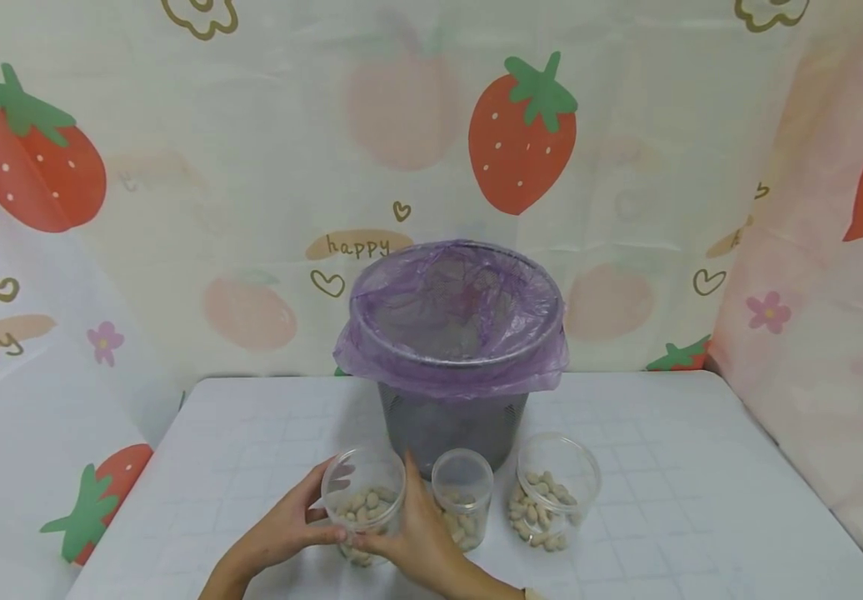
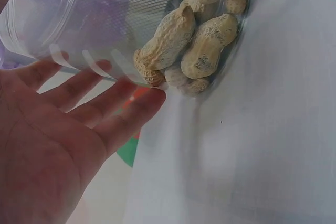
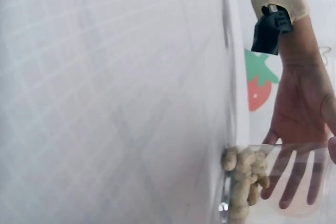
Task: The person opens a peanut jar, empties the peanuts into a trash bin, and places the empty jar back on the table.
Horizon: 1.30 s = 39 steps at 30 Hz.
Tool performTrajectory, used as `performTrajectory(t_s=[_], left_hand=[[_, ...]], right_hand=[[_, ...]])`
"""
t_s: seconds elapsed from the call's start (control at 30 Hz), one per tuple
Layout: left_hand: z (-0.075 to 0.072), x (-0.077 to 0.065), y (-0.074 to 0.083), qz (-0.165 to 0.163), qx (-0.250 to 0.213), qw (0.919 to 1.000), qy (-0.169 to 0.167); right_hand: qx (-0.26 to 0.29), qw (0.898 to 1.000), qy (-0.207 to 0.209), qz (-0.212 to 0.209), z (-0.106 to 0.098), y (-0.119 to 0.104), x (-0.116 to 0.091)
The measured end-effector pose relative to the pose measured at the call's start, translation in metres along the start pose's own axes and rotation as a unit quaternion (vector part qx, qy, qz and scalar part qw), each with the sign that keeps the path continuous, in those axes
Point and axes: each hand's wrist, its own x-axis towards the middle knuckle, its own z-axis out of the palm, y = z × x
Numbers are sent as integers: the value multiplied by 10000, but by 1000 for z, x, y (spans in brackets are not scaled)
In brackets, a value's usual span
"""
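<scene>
1. Looks like the hold stage: handling the held cup (image 1: 363, 490), with peanuts (image 1: 371, 506) low inside, in front of the bin (image 1: 454, 425) and toward its left.
2. Gripping with left hand (image 1: 281, 525) on the cup side farther out from the bin, fingers spread along the wall, thumb at the front.
3. Gripping with right hand (image 1: 426, 533) from the opposite side, thumb across the front. Count grip as grasping the same cup from both sides.
4. Standing about upright; seems to rest on the tabletop (image 1: 656, 517), but cannot tell full contact from a slight lift.
5. Not holding: narrow cup (image 1: 463, 477) right in front of the bin; third cup (image 1: 577, 475) in front and to its right. See peanuts in both.
6. See also purple bag (image 1: 450, 381) lining the bin, folded over its rim.
7. Next, by judgement: calls for even pressure from both sides, keeping level to avoid spilling.
8. Watch right hand near narrow cup: easy to knock. Cannot tell touching from just beside.
</scene>
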Motion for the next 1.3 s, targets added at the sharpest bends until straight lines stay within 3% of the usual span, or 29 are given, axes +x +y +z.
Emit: performTrajectory(t_s=[0.3, 0.7, 0.97, 1.3], left_hand=[[0, -2, 1, 67, -153, 9998, 61], [-6, -7, 12, 286, -7, 9980, 572], [-4, -9, 23, 364, -128, 9968, 695], [-3, -8, 48, 524, 625, 9892, 1221]], right_hand=[[111, 9996, -20, -268, 3, 8, 3], [215, 9992, 19, -339, 3, -7, 11], [350, 9980, -100, -514, -6, -17, 12], [519, 9953, -176, -792, -27, -38, 13]])
